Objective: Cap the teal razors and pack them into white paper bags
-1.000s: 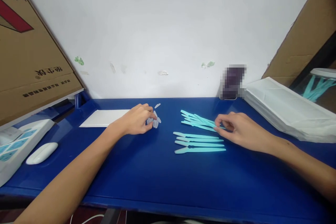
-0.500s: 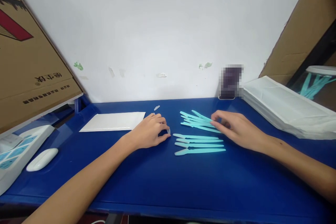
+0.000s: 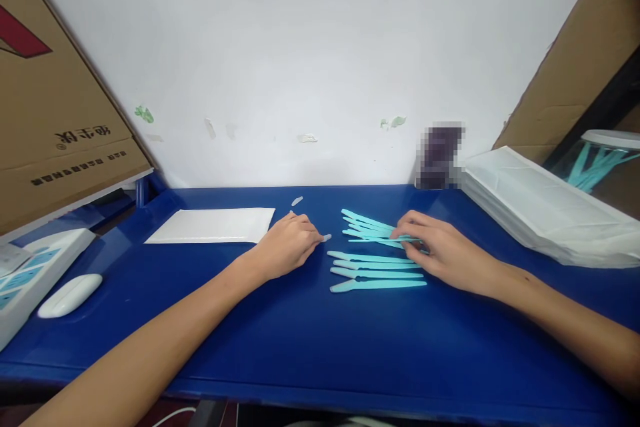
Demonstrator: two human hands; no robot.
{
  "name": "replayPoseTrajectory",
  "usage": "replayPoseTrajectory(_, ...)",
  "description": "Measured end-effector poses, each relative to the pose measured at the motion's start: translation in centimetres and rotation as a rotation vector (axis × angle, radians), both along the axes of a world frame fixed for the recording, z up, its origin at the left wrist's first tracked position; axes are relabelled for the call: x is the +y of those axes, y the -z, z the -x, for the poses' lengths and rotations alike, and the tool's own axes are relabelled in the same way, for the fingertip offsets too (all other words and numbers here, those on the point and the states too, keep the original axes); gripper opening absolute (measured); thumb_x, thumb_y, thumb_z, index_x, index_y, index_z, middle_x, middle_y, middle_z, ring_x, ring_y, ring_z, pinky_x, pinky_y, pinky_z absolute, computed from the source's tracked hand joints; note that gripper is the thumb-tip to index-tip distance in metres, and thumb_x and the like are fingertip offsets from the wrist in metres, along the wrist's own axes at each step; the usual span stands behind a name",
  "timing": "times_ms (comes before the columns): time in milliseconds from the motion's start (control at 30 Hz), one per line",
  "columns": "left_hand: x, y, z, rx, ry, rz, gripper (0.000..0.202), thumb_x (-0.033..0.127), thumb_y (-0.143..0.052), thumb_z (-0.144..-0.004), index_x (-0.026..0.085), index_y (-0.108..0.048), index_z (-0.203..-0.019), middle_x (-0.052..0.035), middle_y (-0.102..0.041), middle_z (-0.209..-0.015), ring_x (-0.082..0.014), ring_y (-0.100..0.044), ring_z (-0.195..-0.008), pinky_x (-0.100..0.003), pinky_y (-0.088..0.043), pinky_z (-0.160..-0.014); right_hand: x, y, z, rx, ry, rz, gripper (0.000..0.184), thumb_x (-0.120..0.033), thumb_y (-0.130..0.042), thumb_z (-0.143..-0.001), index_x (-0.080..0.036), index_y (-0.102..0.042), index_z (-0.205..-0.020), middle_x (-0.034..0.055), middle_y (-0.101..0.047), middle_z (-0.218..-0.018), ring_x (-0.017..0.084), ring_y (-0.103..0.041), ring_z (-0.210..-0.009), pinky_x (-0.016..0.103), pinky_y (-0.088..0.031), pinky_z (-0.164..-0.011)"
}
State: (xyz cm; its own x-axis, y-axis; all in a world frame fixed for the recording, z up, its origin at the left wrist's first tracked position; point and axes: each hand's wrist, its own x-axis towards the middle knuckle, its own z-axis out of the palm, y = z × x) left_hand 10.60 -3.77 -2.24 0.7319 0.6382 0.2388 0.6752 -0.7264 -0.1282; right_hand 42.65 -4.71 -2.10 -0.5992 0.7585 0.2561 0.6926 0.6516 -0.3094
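My left hand point(image 3: 290, 243) is closed, its thumb and fingertips pinching a small translucent blade cap point(image 3: 327, 238). Another such cap point(image 3: 297, 201) lies on the table beyond it. My right hand point(image 3: 435, 253) pinches the handle end of a teal eyebrow razor point(image 3: 373, 240), its head pointing left toward the cap. Beneath and beyond those fingers is a loose fan of teal razors point(image 3: 367, 219), their handle ends partly hidden by the hand. Nearer to me, several razors with pale covered heads point(image 3: 385, 285) lie side by side in a row.
A white padded envelope point(image 3: 210, 225) lies at left. Farther left are a white mouse point(image 3: 70, 296) and a power strip point(image 3: 30, 280). At right stand a stack of white envelopes point(image 3: 545, 207) and a clear tub point(image 3: 607, 160) of razors. A pixelated phone point(image 3: 440, 157) leans on the wall.
My right hand has drawn one razor from the fan and holds it slightly nearer to me. My left hand has closed around the cap, which now points right toward the razor.
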Motion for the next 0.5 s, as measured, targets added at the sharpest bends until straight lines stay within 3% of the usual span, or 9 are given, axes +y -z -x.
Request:
replayPoseTrajectory(133,-0.1,0.4,-0.2,-0.05,0.027,0.01,0.029,0.014,-0.05,-0.096,0.015,-0.071,-0.116,-0.007,-0.075,-0.096,-0.0229,-0.063,-0.09,-0.038,-0.047,-0.082,0.0,0.0,0.0,-0.01,-0.02,-0.032,0.034,-0.033,-0.04,-0.1,-0.023,-0.067,-0.119,0.0095,-0.062,-0.109,0.018,-0.063,-0.077,0.033,-0.05,-0.066)
replayPoseTrajectory(500,0.1,1.0,-1.0,-0.301,-0.018,0.187,0.021,0.024,-0.055,-0.098,0.02,-0.074,-0.106,-0.0064,-0.074,-0.094,-0.0232,-0.058,-0.095,-0.035,-0.049,-0.079,-0.3,-0.2,0.4,-0.019,-0.048,-0.054,0.038,-0.034,-0.035,-0.103,-0.023,-0.067,-0.12,0.01,-0.061,-0.103,0.017,-0.061,-0.077,0.032,-0.05,-0.068)
